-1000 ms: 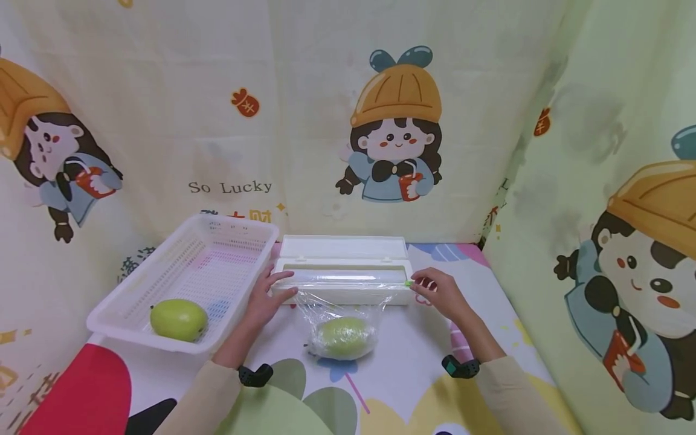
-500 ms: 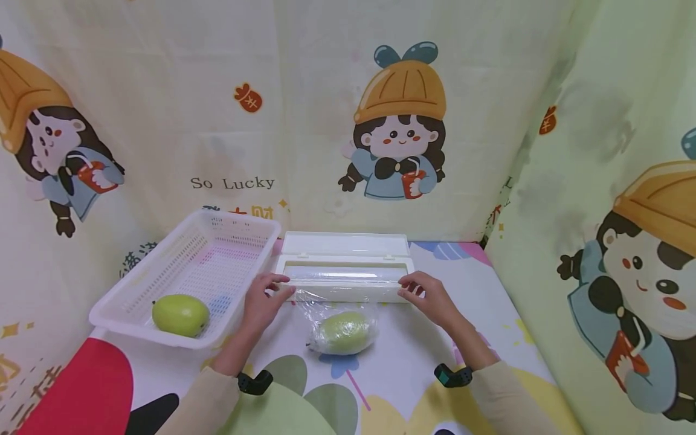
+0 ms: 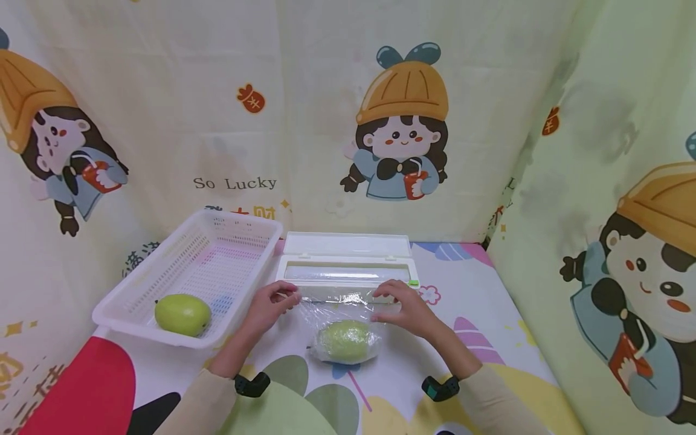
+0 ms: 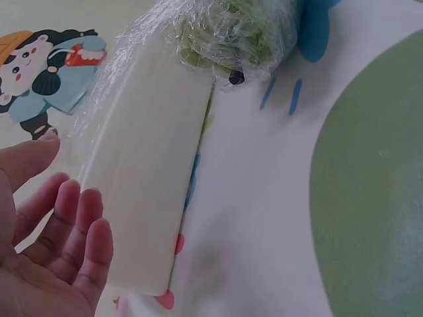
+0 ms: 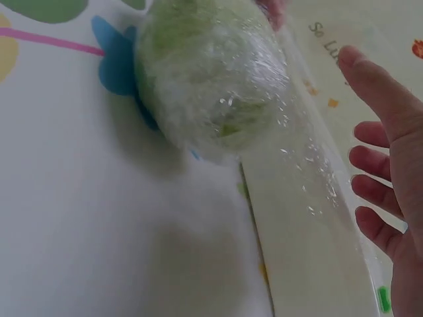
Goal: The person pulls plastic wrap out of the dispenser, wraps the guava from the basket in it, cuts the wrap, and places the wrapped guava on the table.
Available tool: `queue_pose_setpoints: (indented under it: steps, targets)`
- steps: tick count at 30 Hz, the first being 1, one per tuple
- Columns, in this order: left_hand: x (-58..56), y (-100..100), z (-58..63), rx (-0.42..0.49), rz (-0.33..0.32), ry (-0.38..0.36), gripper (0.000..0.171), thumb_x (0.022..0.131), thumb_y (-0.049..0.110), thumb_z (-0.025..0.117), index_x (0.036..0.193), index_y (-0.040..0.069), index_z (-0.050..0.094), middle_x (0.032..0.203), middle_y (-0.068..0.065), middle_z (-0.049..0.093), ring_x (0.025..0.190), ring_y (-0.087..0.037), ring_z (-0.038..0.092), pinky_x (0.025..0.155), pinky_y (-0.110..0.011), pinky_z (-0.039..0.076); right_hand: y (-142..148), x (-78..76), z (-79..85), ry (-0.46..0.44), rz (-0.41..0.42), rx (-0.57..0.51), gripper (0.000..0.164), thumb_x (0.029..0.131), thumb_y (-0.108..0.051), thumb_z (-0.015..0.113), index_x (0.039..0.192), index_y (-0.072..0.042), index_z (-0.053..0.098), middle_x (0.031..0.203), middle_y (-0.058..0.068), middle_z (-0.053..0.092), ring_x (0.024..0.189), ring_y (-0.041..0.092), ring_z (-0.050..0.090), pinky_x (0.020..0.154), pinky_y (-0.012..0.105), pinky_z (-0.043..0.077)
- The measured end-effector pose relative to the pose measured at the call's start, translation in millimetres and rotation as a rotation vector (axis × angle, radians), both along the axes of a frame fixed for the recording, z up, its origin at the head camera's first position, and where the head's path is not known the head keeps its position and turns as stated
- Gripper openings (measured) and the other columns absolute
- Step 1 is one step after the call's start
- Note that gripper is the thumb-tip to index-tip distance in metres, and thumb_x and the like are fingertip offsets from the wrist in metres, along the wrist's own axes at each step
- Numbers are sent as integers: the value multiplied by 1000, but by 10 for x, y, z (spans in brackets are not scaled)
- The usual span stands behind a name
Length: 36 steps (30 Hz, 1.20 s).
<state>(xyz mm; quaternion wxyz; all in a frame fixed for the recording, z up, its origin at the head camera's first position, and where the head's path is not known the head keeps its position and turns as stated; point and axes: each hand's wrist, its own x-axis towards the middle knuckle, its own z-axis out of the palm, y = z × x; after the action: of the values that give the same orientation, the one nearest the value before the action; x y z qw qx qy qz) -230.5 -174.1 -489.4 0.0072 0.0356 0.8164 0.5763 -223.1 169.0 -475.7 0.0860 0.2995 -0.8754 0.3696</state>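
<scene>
Remotely, I flank film (image 3: 326, 314), left hand (image 3: 268, 308) loosely curled, right hand (image 3: 406, 310) wide, apparently because it joins fruit (image 3: 348, 341) to box (image 3: 342, 260).

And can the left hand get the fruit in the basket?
Probably yes, by going over the side: the wall of the basket stands between the left hand and the fruit, but nothing covers the top.

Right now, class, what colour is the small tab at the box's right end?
The small tab is bright green, showing best in the right wrist view.
</scene>
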Motion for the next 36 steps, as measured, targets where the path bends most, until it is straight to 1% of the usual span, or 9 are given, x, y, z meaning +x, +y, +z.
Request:
queue_pose_setpoints:
  steps: [6,11,14,20,24,27,31,34,36]
  targets:
    - [8,-12,-2,-30,-14,-43,32,84,23,75,109,5,67,92,-8,67,70,-10,62,64,-28,54,-157,72,-34,-47,38,99,56,71,-49,81,115,-17,66,124,-4,61,121,19,53,100,43,49]
    - [5,-18,-34,-28,-21,-79,33,85,21,74,111,3,66,95,-11,67,72,-14,63,63,-27,54,-213,115,-37,-107,97,180,68,72,-49,80,128,-14,61,135,1,57,130,26,48,105,51,44]
    - [-5,-24,-71,-28,-21,-92,31,86,20,73,111,3,65,95,-11,69,73,-16,63,63,-27,54,-215,123,-52,-161,134,205,69,74,-48,79,131,-13,60,135,2,59,128,27,51,105,51,43]
    - [-33,-60,-119,-28,-27,-107,25,92,17,65,114,4,65,98,-14,70,76,-18,66,64,-29,55,-151,106,-101,-280,214,227,53,81,-44,74,124,-13,65,124,1,67,114,20,61,95,38,52]
    - [-43,-94,-129,-34,0,-105,24,95,16,60,115,4,65,102,-18,69,77,-19,65,65,-29,54,-97,112,-125,-348,214,211,50,83,-44,72,123,-13,67,120,-1,69,107,15,63,87,33,53]
    - [-33,-87,-96,-68,8,-65,23,95,18,61,114,6,66,103,-17,69,84,-22,64,69,-28,54,-90,117,-131,-353,204,203,51,83,-45,72,123,-14,66,120,-2,69,106,13,63,87,33,53]
    - [-6,-37,-3,-104,1,48,23,94,22,63,114,11,66,109,-9,68,101,-23,62,83,-25,52,-108,115,-134,-314,194,200,54,82,-47,72,124,-14,65,121,-2,69,106,14,63,88,34,53]
    - [24,6,66,-94,-53,134,25,94,23,64,117,12,65,116,-8,66,107,-24,62,91,-30,52,-121,117,-127,-273,187,199,54,83,-47,72,124,-13,65,120,-2,69,105,15,63,88,35,53]
    - [46,33,96,-79,-123,172,29,93,23,65,119,10,64,120,-10,65,112,-27,61,97,-38,51,-124,124,-117,-243,179,198,54,83,-46,72,124,-13,64,120,-2,68,106,16,63,90,37,53]
